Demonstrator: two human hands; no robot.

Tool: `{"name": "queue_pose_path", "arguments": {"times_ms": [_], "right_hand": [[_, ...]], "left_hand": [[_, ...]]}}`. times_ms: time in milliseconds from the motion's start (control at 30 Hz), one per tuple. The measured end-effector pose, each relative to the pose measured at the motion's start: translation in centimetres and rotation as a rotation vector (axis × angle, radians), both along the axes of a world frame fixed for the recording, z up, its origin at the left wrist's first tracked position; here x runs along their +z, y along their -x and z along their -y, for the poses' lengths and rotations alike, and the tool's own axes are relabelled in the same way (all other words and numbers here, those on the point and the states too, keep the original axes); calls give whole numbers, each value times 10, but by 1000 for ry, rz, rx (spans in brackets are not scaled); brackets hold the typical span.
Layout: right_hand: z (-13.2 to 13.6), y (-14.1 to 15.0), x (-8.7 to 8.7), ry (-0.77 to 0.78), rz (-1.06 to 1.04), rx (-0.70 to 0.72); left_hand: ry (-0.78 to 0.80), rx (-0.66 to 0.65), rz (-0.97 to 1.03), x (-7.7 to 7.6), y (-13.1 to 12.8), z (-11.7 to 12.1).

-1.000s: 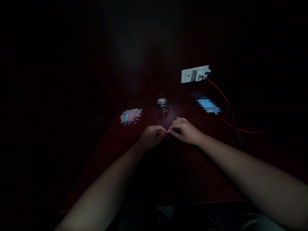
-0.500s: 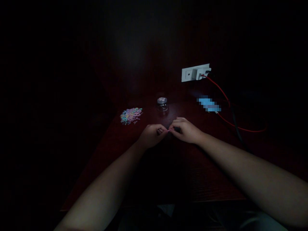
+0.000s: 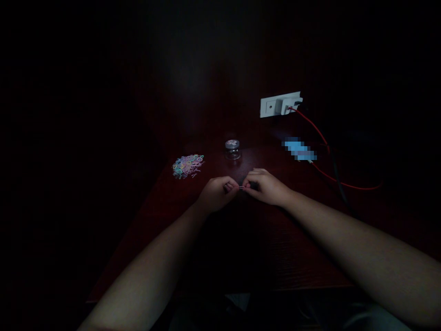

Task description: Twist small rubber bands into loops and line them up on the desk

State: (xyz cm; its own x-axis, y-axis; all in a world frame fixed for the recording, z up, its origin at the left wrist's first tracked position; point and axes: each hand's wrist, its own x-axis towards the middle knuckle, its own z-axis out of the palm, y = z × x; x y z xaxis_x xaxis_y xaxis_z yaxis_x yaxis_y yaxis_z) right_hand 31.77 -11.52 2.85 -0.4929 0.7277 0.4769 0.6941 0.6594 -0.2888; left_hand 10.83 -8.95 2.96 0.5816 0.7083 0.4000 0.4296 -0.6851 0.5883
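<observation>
Between my two hands a small pale pink rubber band [image 3: 241, 187] is held, its two strands showing as short parallel lines. Thumb and fingers of my left hand [image 3: 220, 192] pinch its left end. My right hand [image 3: 264, 186] has the other end pinched, its remaining fingers curled. Up and to the left lies a loose pile of pastel rubber bands [image 3: 188, 166] in pink, yellow, green and blue. A small clear round jar [image 3: 232, 152] with a pale patterned lid stands just beyond my hands; its contents are too dark to make out.
The dark red wooden table [image 3: 161, 202] meets a dark wall behind. At right, a white socket [image 3: 270, 107] holds a charger [image 3: 285, 105], whose red cable [image 3: 313, 123] runs to a blurred blue device [image 3: 299, 150] on the table. A black cable [image 3: 339, 184] hangs nearby.
My fingertips have drawn slightly apart, and the band between them now shows as two strands where it looked like one thin line. The pile, jar and device have not moved.
</observation>
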Motion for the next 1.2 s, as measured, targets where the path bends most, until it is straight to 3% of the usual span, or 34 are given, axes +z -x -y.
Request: {"name": "queue_pose_path", "arguments": {"times_ms": [167, 333, 433, 600, 867, 1067, 1200], "right_hand": [[1, 4, 4, -67, 89, -88], [2, 10, 3, -40, 134, -78], [3, 13, 2, -31, 88, -73], [4, 17, 0, -4, 142, -183], [0, 17, -3, 66, 215, -388], [-1, 7, -4, 1, 193, -440], [-3, -2, -5, 52, 153, -395]], "left_hand": [[-223, 27, 113, 16, -8, 21], [-338, -103, 88, 22, -29, 45], [-366, -86, 30, 21, -37, 47], [-450, -11, -75, 19, -39, 44], [-500, -83, -190, 17, -39, 47], [-369, -128, -57, 12, -27, 29], [-268, 106, -15, 1, -3, -9]]}}
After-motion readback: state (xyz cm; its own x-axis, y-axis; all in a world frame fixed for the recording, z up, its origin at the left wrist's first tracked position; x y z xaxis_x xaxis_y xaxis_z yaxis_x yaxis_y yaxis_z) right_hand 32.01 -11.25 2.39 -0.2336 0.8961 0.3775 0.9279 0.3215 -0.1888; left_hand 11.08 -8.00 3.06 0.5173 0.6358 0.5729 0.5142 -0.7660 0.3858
